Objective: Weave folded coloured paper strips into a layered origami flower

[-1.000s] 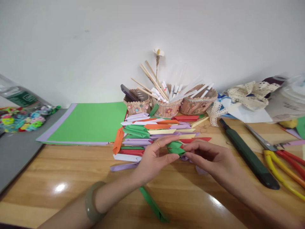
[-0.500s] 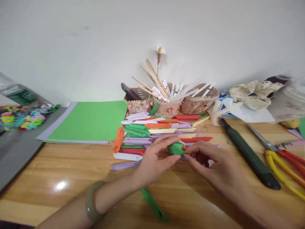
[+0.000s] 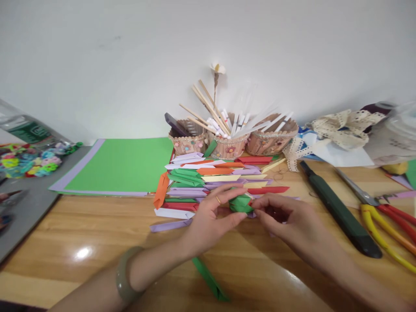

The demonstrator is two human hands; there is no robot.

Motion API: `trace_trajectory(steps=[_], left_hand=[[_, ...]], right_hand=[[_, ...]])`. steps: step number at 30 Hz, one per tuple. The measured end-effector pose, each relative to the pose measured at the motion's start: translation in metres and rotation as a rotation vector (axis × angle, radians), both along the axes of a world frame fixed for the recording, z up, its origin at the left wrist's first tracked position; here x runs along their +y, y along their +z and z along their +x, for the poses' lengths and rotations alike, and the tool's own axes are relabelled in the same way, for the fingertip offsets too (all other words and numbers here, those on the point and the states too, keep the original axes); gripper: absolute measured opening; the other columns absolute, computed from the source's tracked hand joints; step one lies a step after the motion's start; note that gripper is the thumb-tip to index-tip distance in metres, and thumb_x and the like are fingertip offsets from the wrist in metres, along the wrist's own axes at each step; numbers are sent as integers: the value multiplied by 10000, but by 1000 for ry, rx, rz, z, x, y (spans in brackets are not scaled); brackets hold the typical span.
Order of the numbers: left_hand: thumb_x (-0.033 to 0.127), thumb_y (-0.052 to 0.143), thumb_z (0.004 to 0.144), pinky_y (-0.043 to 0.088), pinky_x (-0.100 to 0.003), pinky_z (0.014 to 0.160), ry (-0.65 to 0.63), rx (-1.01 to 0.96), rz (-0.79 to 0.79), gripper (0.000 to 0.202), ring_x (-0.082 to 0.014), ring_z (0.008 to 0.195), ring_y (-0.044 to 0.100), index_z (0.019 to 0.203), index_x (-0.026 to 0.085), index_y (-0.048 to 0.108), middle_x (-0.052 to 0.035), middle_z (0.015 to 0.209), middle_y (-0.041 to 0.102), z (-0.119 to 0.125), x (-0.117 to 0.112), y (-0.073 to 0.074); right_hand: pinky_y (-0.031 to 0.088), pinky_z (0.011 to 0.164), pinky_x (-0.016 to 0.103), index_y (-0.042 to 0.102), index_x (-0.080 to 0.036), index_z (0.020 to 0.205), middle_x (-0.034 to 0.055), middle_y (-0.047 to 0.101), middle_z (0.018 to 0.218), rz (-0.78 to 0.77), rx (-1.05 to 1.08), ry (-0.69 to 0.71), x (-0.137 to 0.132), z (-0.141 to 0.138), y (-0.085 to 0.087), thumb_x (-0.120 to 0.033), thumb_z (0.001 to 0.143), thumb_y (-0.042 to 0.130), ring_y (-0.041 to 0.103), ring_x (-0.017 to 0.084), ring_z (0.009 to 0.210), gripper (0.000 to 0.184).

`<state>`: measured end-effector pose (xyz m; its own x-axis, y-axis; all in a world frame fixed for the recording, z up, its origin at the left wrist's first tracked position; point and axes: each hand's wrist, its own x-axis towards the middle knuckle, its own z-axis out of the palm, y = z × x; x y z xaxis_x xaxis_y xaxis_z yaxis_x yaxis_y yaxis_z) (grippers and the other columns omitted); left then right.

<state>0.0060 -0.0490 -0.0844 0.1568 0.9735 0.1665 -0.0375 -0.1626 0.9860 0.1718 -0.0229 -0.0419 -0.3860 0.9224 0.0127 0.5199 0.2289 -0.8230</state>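
Between the fingers of my left hand (image 3: pixel 211 216) sits a small green folded-paper piece (image 3: pixel 239 203) with some red at its right side. My left hand is closed on it, thumb below and fingers above. From the right, my right hand (image 3: pixel 286 216) pinches the red edge of the same piece with thumb and forefinger; its other fingers are curled. Behind the hands lie many folded paper strips (image 3: pixel 185 177) in green, purple, orange, red, white and yellow. Nearer to me, a single green folded strip (image 3: pixel 209 279) rests on the wooden table under my left forearm.
Three decorated baskets (image 3: pixel 232 147) with sticks and pens stand against the wall. Green paper sheets (image 3: pixel 120 164) lie at left. A dark green cutter-like tool (image 3: pixel 341 212) and yellow-handled scissors (image 3: pixel 370 216) lie at right, near lace ribbon (image 3: pixel 347 128). Colourful fuzzy pieces (image 3: pixel 32 160) are at far left.
The green piece has turned slightly between my fingers, and my right hand has shifted a little. At the far left edge, a blurred dark shape has come into view.
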Motion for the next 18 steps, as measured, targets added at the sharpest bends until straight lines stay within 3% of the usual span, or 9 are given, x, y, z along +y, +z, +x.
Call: trace_trajectory(steps=[4, 11, 13, 18], left_hand=[[194, 621, 743, 422, -338, 936, 8, 11, -9, 390, -215, 1186, 442, 1122, 277, 584, -58, 1253, 501, 0, -1, 0], [205, 644, 725, 400, -343, 954, 66, 98, 49, 359, -206, 1129, 484, 1077, 263, 607, -64, 1190, 529, 1, 0, 1], [203, 640, 729, 397, -339, 958, 69, 90, 60, 349, -199, 1126, 486, 1070, 268, 606, -55, 1183, 530, 1, 0, 1], [210, 650, 726, 402, -352, 958, 78, 23, 59, 339, -200, 1124, 495, 1056, 273, 603, -44, 1165, 534, 0, 0, 1]], right_hand=[[358, 414, 224, 631, -182, 653, -2, 598, 542, -13, -17, 11, 1, 0, 1, -258, 716, 507, 485, 118, 465, 158], [380, 463, 240, 611, -195, 711, 15, 606, 608, 216, -77, 4, -6, -1, -8, -215, 757, 498, 512, 127, 507, 124], [392, 482, 242, 609, -193, 711, 17, 606, 619, 148, -36, 4, -5, -1, -7, -232, 765, 500, 522, 132, 534, 128], [358, 428, 224, 639, -178, 734, 2, 585, 599, -247, 163, -28, 1, 1, 0, -363, 744, 539, 473, 109, 484, 210]])
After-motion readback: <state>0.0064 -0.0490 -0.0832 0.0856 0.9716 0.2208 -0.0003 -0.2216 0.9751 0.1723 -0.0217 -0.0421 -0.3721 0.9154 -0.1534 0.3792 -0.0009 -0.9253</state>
